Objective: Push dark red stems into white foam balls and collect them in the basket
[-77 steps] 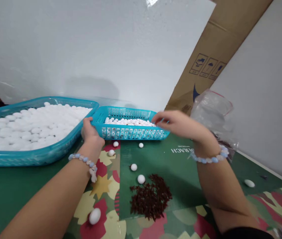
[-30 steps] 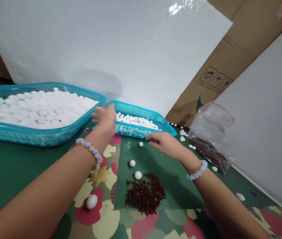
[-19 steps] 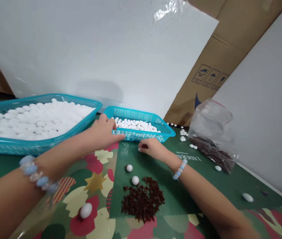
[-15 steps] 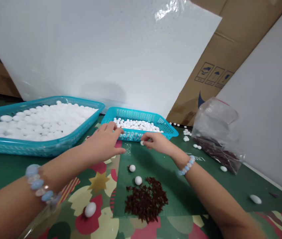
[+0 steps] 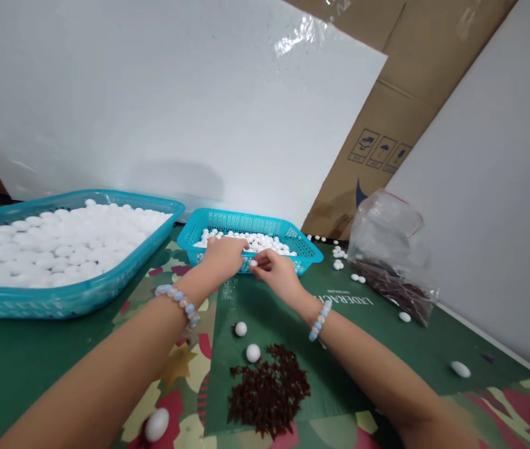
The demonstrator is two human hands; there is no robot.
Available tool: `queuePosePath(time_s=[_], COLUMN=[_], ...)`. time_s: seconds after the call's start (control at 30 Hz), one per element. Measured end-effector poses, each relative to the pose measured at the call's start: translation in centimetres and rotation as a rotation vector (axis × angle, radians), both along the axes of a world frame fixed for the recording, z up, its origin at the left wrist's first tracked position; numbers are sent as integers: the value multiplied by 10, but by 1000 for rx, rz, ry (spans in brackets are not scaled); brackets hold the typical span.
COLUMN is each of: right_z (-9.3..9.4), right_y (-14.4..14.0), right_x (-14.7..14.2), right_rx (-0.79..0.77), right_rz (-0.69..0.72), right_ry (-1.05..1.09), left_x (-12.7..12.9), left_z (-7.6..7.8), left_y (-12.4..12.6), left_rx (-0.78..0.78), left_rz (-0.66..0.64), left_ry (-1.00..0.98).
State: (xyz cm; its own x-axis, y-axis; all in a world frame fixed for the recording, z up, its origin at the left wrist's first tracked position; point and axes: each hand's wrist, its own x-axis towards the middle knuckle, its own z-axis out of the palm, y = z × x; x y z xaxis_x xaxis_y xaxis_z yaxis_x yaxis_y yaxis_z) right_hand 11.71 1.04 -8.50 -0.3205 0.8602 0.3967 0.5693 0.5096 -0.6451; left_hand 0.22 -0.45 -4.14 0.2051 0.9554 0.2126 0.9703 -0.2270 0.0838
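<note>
My right hand [image 5: 277, 272] pinches a small white ball [image 5: 253, 264] between thumb and fingertips, just in front of the small blue basket [image 5: 300, 267]. My left hand [image 5: 224, 255] is at that basket's near rim, beside the right one. Its index finger stretches out over the white balls [image 5: 265, 242] inside, and its other fingers are mostly hidden. On the green sheet nearer me lie a white ball with a dark brown piece on it [image 5: 241, 328], a plain white ball [image 5: 253, 353] and a pile of dark brown star-like pieces [image 5: 269, 390].
A large blue basket [image 5: 101, 280] of bigger white egg-shaped pieces stands at left. At right are a clear bag [image 5: 391, 262] with brown contents and several loose white pieces [image 5: 338, 264]. A white board [image 5: 153, 112] and cardboard [image 5: 414, 68] rise behind.
My left hand has moved right to the small basket's rim, and its fingers have bent inward. My right hand still pinches the small ball, near the basket. The view has shifted slightly.
</note>
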Motion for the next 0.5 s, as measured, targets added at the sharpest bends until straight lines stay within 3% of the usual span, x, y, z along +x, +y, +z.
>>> queuePosePath(time_s=[0.5], right_z=[-9], right_y=[0], right_x=[-4], right_rx=[164], right_rz=[-105], right_ry=[-51], left_x=[0], left_z=[6], left_y=[-1], left_rx=[-40], left_rz=[-28], left_ry=[-84])
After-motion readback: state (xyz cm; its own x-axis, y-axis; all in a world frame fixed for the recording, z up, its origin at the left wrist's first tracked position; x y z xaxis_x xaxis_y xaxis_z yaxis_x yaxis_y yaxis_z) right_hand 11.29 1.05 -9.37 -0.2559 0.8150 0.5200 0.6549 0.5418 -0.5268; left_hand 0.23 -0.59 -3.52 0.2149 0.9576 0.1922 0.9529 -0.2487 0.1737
